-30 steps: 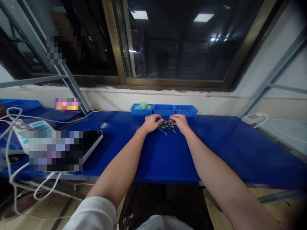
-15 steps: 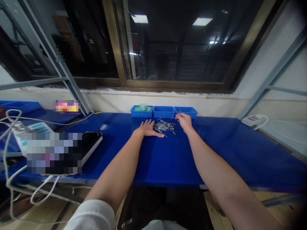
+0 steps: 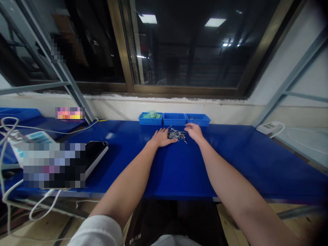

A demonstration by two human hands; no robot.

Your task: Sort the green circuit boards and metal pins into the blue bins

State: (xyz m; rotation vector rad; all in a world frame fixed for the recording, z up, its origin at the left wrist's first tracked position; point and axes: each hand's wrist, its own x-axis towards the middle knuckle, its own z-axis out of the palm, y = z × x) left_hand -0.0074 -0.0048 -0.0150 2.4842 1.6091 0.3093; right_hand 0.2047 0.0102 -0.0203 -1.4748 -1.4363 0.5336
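A small pile of thin silvery metal pins (image 3: 176,134), like rivets or screws, lies on the blue tabletop (image 3: 179,171). My left hand (image 3: 161,138) rests against the pile's left side, open, with its fingers spread and the thumb along the near edge. At the right edge of the pile is my right hand (image 3: 194,132); its fingers are slightly bent and apart, and I see nothing held in them. Just behind it stands a blue bin (image 3: 201,122) with a few metal pieces inside.
Beside that bin are a middle blue bin (image 3: 175,121) and a left blue bin (image 3: 151,121) with green-tinted plastic packets. A phone-like device (image 3: 96,153) and white cables lie at left. A white power strip (image 3: 269,127) sits at right, near metal frame posts.
My left hand went from curled fingers to spread and shifted slightly right against the pile. My right hand, pinching a metal pin half a second ago, has loosened and moved slightly left.
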